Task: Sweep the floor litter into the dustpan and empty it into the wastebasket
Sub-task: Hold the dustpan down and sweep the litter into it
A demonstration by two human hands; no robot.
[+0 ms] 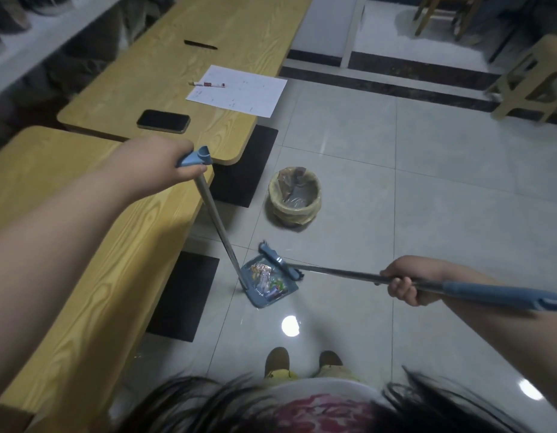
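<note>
1. Down at the bottom, two brown shoes [278,360] stood on the shiny grey tile floor [427,198], with dark hair hanging into the view.
2. On the right side, the right hand [403,284] was wrapped tight around the long broom handle [349,275]. The blue grip end stuck out past the hand toward the edge of the view.
3. On the left side, the left hand [160,162] was closed around the blue top of the dustpan handle [219,226]. That pole slanted down to the floor.
4. Between the two hands, the blue dustpan [261,300] sat on the tiles. Shiny wrappers [268,279] lay inside it.
5. The blue broom head [278,260] touched the far edge of the dustpan.
6. A little farther away stood the round wastebasket [294,196] with a yellowish bag in it. It was apart from the dustpan and already had some trash inside.
7. Beside all this ran two wooden tables [164,76]. The far one held a black phone [163,121], a white paper [249,95], a marker [208,85] and a dark pen [200,44].
8. Far at the back, wooden chair legs [527,89] showed.
</note>
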